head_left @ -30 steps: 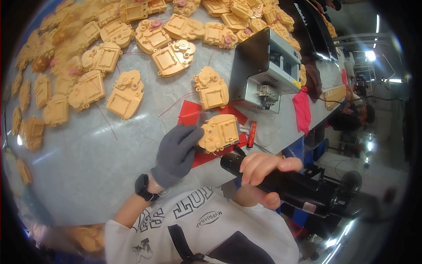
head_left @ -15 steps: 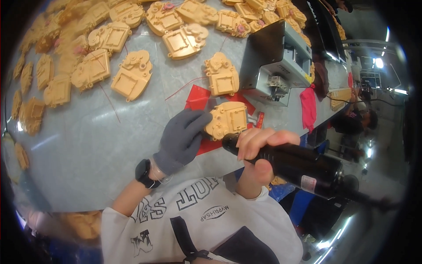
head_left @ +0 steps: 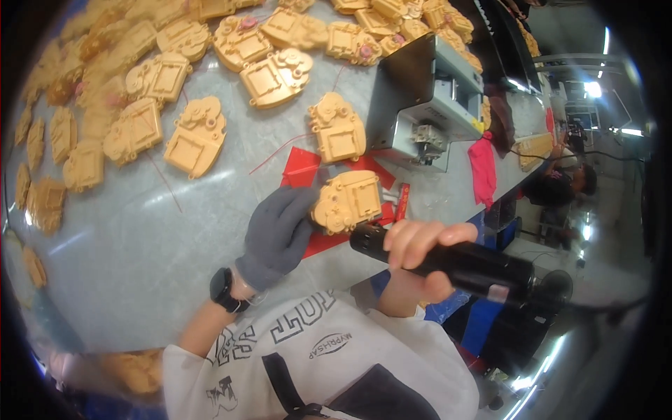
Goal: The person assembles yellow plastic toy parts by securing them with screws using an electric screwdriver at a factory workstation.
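A worker's gloved left hand [head_left: 278, 231] rests at the 9 o'clock edge of a yellow plastic housing [head_left: 348, 201] at a grey counter [head_left: 231, 231], its fingers pressed close together; whether they pinch the part cannot be told. The bare right hand [head_left: 420, 252] wraps around a black power driver [head_left: 483, 269], whose nose comes in from 4 o'clock beside the housing's lower edge; contact between the two cannot be made out. The housing, its rectangular compartment facing up and showing its ribbed floor, sits over red sheeting [head_left: 299, 164]. A similar housing [head_left: 337, 129] lies at 12 o'clock from it, another [head_left: 196, 136] at 10 o'clock, both with their compartments upward. Farther off, between 11 and 1 o'clock, more housings crowd the counter, one holding a round pink part [head_left: 365, 52]. At 1 o'clock stands a grey-and-black machine [head_left: 413, 105], its upper bay open on metal fittings, with a pink cloth [head_left: 481, 175] beyond it toward 3 o'clock. Yellow parts [head_left: 136, 369] lie at 8 o'clock, below the counter's edge, their holder too blurred to tell.
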Action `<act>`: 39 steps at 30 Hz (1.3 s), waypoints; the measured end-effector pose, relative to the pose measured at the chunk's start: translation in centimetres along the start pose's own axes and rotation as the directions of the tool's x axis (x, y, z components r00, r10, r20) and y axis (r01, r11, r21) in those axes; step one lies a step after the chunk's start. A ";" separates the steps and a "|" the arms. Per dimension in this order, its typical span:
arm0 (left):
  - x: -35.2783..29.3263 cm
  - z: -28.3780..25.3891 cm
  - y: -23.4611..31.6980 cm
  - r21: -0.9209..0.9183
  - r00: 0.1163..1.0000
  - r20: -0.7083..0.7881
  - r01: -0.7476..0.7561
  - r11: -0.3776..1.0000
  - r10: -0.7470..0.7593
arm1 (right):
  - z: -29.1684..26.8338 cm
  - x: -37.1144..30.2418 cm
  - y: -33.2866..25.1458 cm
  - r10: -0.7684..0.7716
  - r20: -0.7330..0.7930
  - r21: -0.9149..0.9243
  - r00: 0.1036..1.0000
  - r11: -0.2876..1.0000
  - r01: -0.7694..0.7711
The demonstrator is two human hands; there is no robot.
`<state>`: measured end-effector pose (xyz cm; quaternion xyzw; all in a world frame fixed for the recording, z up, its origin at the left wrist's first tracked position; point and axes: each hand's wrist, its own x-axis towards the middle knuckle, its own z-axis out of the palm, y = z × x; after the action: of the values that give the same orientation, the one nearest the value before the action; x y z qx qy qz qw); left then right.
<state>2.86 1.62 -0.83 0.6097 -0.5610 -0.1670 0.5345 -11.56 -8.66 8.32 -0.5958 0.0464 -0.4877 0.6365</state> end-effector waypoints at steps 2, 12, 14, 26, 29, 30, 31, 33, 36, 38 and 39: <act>-0.3 0.2 0.0 0.040 0.996 -0.013 0.084 0.996 -0.083 | -2.1 1.0 -1.7 -0.042 -0.277 0.013 0.960 0.999 0.048; 0.0 0.3 0.5 0.028 0.998 -0.028 0.055 0.998 -0.054 | -7.1 8.4 -0.3 -0.175 -0.492 -0.335 0.853 0.942 0.001; 0.2 0.3 0.4 -0.002 0.998 -0.007 0.054 0.999 -0.054 | -6.7 6.3 -1.5 -0.094 -0.365 -0.263 0.926 0.965 -0.006; 0.3 0.2 0.0 -0.034 1.000 -0.012 0.019 0.999 -0.019 | 0.3 4.7 0.7 -0.045 0.013 -0.091 0.999 0.995 0.046; 0.2 0.2 -0.1 -0.033 1.000 0.006 0.028 0.999 -0.028 | 0.6 5.0 1.3 -0.023 0.059 -0.105 0.998 0.994 0.029; 0.2 0.1 0.0 -0.033 0.999 0.001 0.034 0.999 -0.034 | 0.8 5.1 1.4 -0.017 0.063 -0.102 0.998 0.995 0.023; 0.3 0.0 0.0 -0.033 0.999 0.007 0.035 0.999 -0.035 | 1.0 5.2 1.6 -0.013 0.017 -0.061 1.000 0.998 0.014; 0.3 -0.1 0.0 -0.036 0.999 0.010 0.042 0.998 -0.041 | 1.3 5.2 1.8 -0.002 -0.027 -0.020 1.000 1.000 0.002; 0.3 -0.2 -0.1 -0.023 1.000 0.000 0.029 0.999 -0.029 | 1.2 5.2 2.3 0.036 -0.046 0.009 0.998 0.999 -0.036; 0.3 -0.2 -0.1 -0.027 0.999 0.009 0.034 0.999 -0.034 | 0.5 5.1 2.3 0.018 0.062 -0.047 0.998 0.999 -0.015; 0.4 -0.1 -0.1 -0.028 0.999 0.007 0.037 0.999 -0.037 | 0.4 5.2 2.2 0.020 0.063 -0.047 0.998 0.999 -0.017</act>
<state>3.13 1.35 -0.73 0.6117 -0.5491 -0.1868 0.5380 -7.38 -12.29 9.41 -0.6252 0.0429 -0.4612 0.6282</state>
